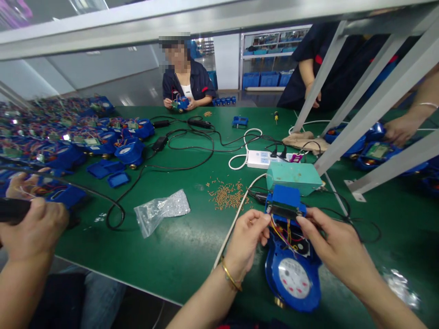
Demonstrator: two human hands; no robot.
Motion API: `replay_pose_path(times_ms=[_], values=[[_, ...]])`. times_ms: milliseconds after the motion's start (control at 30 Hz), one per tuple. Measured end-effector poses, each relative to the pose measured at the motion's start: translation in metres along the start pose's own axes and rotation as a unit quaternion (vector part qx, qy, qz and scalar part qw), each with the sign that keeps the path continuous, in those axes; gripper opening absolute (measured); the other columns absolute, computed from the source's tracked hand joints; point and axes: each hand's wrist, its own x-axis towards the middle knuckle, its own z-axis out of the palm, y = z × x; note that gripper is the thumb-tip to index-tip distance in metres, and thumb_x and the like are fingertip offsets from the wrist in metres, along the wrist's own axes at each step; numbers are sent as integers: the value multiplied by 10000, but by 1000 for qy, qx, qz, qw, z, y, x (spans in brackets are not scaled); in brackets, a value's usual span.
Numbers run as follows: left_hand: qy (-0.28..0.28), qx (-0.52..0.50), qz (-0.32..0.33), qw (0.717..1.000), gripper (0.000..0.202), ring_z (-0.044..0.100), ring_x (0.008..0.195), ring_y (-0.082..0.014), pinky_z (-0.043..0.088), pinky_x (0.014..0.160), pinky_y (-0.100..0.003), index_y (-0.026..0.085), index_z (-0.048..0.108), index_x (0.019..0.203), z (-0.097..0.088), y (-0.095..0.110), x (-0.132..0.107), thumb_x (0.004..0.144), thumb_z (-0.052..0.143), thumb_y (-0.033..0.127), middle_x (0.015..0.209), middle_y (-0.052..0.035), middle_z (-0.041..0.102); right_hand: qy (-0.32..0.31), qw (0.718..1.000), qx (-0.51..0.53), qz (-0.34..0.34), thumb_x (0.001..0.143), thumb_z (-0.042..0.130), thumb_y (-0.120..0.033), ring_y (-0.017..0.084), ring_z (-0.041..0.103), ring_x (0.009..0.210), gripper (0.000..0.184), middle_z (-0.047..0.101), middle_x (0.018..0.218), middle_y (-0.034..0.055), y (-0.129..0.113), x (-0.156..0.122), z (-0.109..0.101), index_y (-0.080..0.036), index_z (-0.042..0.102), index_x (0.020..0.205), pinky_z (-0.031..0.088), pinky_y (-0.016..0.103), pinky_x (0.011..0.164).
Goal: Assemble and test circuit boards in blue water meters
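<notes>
Head: blue meter [293, 272] between hands [247, 235] [327, 233]

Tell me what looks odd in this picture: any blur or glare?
Head view: the heaped meters smear toward the left edge; glints speckle the clear bag; soft sheen lies on the green tabletop; blocky pixels cover a co-worker's head; the blue meter between left hand and right hand is clearer, though its dial's print is unreadable.
</notes>
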Motion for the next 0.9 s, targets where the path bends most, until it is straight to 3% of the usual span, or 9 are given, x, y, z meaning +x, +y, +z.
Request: replay_pose_path(times_ms=[100,200,300,400,500,567,700,767,900], values=[[9,19,-16,1000,346,385,394,-10,231,361,-109,124,600,723,1,2,-1,698,803,403,476,66,496,57,992,-73,-84,1017,437,-370,187,643,604,233,666,718,32,-2,-3,3,-195,586,978,454,271,548],[25,15,-26,999,350,373,354,9,183,340,-104,119,604,699,1,5,1,635,840,369,495,52,551,84,978,-131,-141,1045,391,-350,193,628,615,251,654,721,44,-5,-4,4,-185,565,972,456,279,572],[9,-4,-60,998,296,432,356,11,244,327,-93,96,643,692,0,8,2,635,840,310,612,-24,680,92,970,-157,-159,1052,386,-343,199,613,638,262,648,742,62,-5,-6,4,-168,564,972,451,286,593],[3,-38,-116,993,178,517,382,-10,354,345,-86,81,685,740,1,9,1,723,789,225,708,-85,745,93,970,-158,-158,1053,400,-349,190,604,650,277,636,751,67,-3,-9,4,-150,575,975,444,280,606],[10,-84,-159,984,62,553,392,-22,420,368,-86,71,694,755,4,10,-1,806,701,105,732,-102,760,98,972,-147,-153,1054,410,-361,171,589,639,289,624,754,56,1,-14,4,-146,587,975,431,266,594],[16,-118,-179,977,91,571,406,-25,455,400,-83,59,696,762,6,9,-2,832,642,35,721,-104,756,108,972,-139,-156,1052,423,-372,160,583,633,297,618,759,50,5,-16,4,-144,593,965,422,259,584],[28,-142,-184,972,88,618,452,-41,503,465,-98,49,682,794,9,7,-4,859,625,65,740,-115,750,114,972,-131,-160,1043,463,-356,153,602,667,274,621,791,51,10,-19,3,-130,599,969,436,251,630],[36,-116,-149,981,77,582,414,-39,441,400,-107,82,652,776,10,6,-4,812,702,128,690,-60,721,116,969,-143,-164,1041,473,-348,151,596,661,264,615,787,49,10,-20,2,-128,601,969,426,253,624],[37,-49,-88,994,307,328,333,16,162,337,-124,128,577,673,16,7,-5,602,865,207,491,94,520,116,960,-181,-179,1041,476,-341,150,571,644,264,603,772,50,6,-22,0,-120,604,977,378,264,573]])
